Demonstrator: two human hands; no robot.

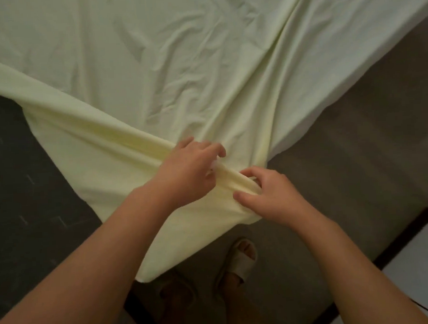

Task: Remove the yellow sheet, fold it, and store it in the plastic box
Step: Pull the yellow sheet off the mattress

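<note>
Head: left hand (189,169), right hand (271,196), pinch-grip on yellow sheet (154,78)

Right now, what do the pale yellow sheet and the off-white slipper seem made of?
The pale yellow sheet looks like thin woven cotton or a blend, matte: it creases finely and drapes in soft folds. The off-white open-toed slipper looks like moulded foam or rubber, smooth with one thick strap; the dim light leaves that open.

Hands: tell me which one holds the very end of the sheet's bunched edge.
The right hand: it pinches the yellow sheet at the end of the bunched edge; the left hand grips that edge farther along.
</note>
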